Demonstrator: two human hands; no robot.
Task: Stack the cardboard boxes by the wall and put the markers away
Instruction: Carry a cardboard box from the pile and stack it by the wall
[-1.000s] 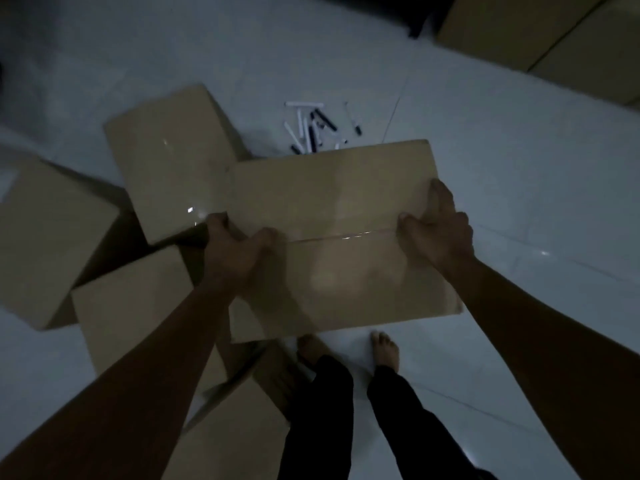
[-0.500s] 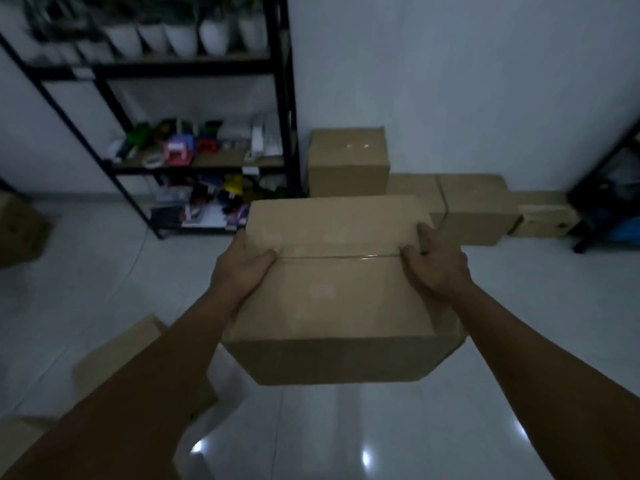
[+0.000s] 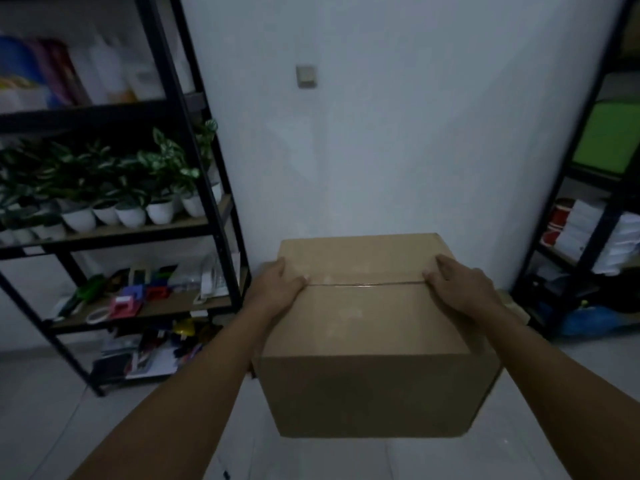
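- A taped cardboard box is held up off the tiled floor, facing a pale wall.
- The left hand and right hand clamp its opposite sides — thumbs lying on the top by the tape seam.
- Left, a black shelf rack carries potted plants; a second rack stands right.

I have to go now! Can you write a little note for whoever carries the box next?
Left hand and right hand each grip a side of the taped cardboard box, fingers curled over its top edges. The box is held in the air, facing the white wall, between two black shelves. Not yet set down. Left: place it by the wall, stack the others, put markers away; none visible now.
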